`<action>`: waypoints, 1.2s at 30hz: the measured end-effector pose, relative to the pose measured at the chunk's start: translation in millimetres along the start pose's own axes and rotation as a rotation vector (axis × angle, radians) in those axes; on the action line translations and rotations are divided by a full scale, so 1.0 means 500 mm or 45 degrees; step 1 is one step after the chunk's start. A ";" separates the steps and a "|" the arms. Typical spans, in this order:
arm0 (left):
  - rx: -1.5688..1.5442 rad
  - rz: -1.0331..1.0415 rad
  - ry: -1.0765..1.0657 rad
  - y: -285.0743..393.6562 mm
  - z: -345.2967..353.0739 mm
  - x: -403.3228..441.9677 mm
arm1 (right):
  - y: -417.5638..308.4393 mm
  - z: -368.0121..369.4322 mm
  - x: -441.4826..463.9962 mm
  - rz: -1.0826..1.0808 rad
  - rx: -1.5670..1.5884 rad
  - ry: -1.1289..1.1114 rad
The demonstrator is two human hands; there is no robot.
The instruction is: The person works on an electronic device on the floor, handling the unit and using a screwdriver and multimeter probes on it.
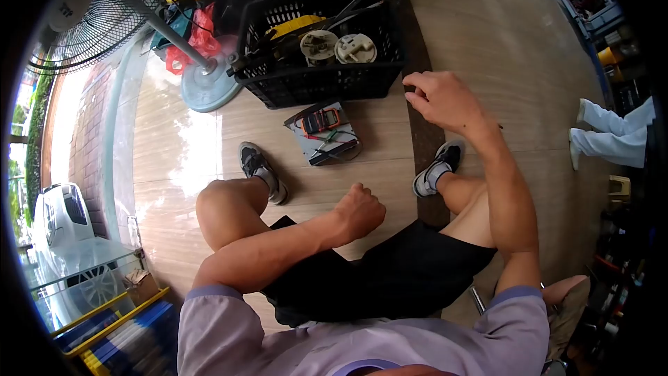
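My left hand (360,213) is curled into a fist above my lap; whatever may be inside it is hidden. Forward and to the right, my right hand (444,101) reaches out near the right side of a black plastic crate (320,89). Its fingers are bent, with a gap between them and the thumb, and I see nothing in it. On the floor between my feet lies a grey metal box (339,150). An orange and black multimeter (320,121) rests on top, with red and green-black test leads (328,139) beside it.
The crate holds round off-white parts (355,49), a yellow item (296,26) and metal rods. A standing fan (205,90) is at left, beside a red plastic bag (203,35). A glass case (90,261) is at lower left. Another person's legs (612,132) show at right.
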State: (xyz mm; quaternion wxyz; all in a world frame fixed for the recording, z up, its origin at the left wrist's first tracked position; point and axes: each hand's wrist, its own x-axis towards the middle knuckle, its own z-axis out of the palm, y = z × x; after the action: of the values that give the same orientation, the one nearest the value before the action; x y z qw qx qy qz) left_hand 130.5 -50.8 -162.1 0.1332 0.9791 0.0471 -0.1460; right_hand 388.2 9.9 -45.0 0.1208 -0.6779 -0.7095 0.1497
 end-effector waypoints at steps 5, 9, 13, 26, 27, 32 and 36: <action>0.011 -0.002 0.032 0.003 -0.009 -0.005 | 0.017 0.019 0.000 -0.128 -0.035 0.117; 0.001 0.012 0.089 0.005 -0.015 -0.005 | 0.020 0.021 -0.003 -0.175 -0.053 0.167; 0.011 0.032 0.115 0.006 -0.021 -0.003 | 0.019 0.022 -0.005 -0.080 -0.078 0.048; 0.084 0.125 0.119 -0.025 -0.083 -0.017 | -0.005 0.010 -0.022 -0.143 -0.334 0.288; 0.091 0.120 0.102 -0.033 -0.079 -0.010 | -0.005 0.007 -0.022 -0.162 -0.350 0.329; 0.079 0.099 0.022 -0.023 -0.083 -0.020 | -0.041 -0.006 -0.049 -0.393 -0.481 0.578; 0.016 0.015 -0.035 -0.027 -0.090 -0.041 | -0.086 -0.038 -0.098 -0.451 -0.642 0.664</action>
State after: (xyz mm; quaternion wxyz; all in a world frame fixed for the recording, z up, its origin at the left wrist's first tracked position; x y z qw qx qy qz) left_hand 121.6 -26.7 -118.0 0.1287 0.9781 0.0386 -0.1588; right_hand 358.1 -39.5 -9.9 0.1506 -0.5687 -0.7755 -0.2293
